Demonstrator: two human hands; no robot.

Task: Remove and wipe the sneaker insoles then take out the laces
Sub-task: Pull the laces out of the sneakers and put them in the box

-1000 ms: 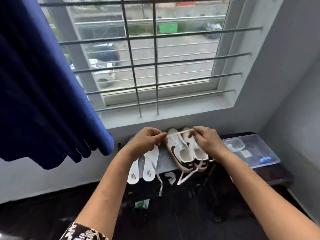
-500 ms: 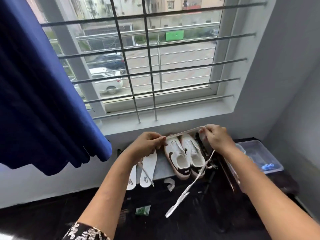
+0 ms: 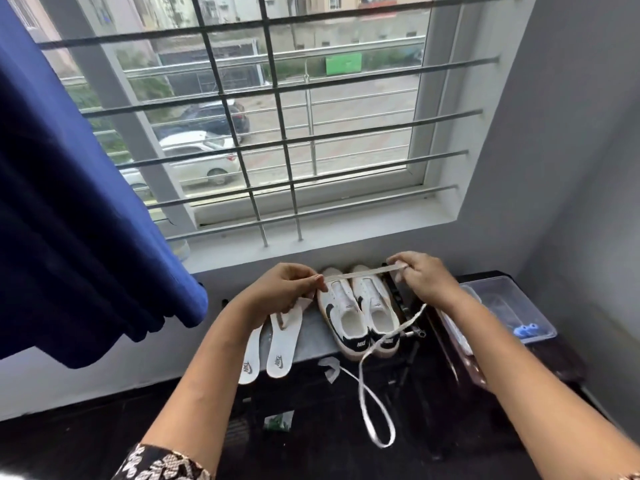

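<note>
Left hand [image 3: 285, 289]: closed in a pinch on one end of the lace, thumb against fingertips. A pale strip hangs beneath the palm; whether it is more lace or a wipe cannot be told.
Right hand [image 3: 427, 278]: fingers curled round the lace, which crosses the knuckles and trails down from the wrist side.
Shoelace [image 3: 360, 273]: white, flat, pulled taut between the two hands just above the sneaker toes. The tension probably serves to straighten it once freed. The slack falls past the heels and ends in a loop over the table [image 3: 329, 459].
Sneakers [image 3: 346, 317]: white pair with dark swoosh and heel tab, side by side, toes to the wall, openings empty. Judged unlaced, though the eyelets are too small to confirm.
Insoles [image 3: 282, 341]: two, laid flat just left of the sneakers, printed side up, apparently set aside after wiping.
Plastic box [image 3: 512, 299]: clear, on the right and partly behind the right forearm. Contents are indistinct apart from blue pieces.
White scraps [image 3: 329, 368]: near the heels, identity unclear.
Curtain [image 3: 69, 202]: blue, drawn left, hiding that end of the wall.
</note>
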